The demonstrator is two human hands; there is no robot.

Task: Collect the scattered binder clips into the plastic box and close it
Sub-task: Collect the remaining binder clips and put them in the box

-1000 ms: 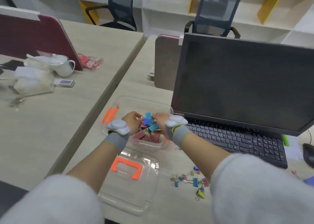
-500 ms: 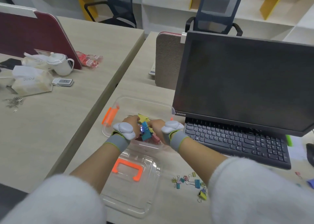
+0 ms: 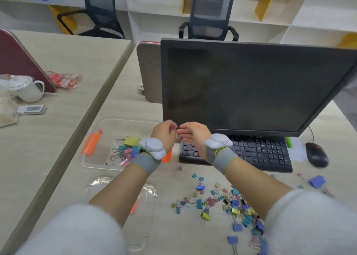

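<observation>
1. Left grip: fingers curled, raised in front of the lower edge of the monitor, centre of frame.
2. Right grip: fingers nearly straight, pointing at the left grip, fingertips touching it.
3. A small dark item sits where the fingertips meet. It cannot be told what it is or which grip holds it.
4. Each wrist carries one grey band with a pale device, two in all.
5. Plastic box: one, clear and open, centre left on the counter. Two orange latches are visible.
6. Clips in the box: one small coloured heap against its near right side, overlapped and not countable.
7. Lid: one, clear, lying flat below the box and partly under the left forearm.
8. Scattered binder clips: several dozen at lower right on the counter, in mixed colours and sizes. One large blue clip lies apart at right.
9. Also on the counter: one keyboard and one mouse.
10. The adjoining counter at left carries a white teapot and a red packet.
11. Room: light wood-grain counters, two office chairs and white shelving along the top of the frame.
</observation>
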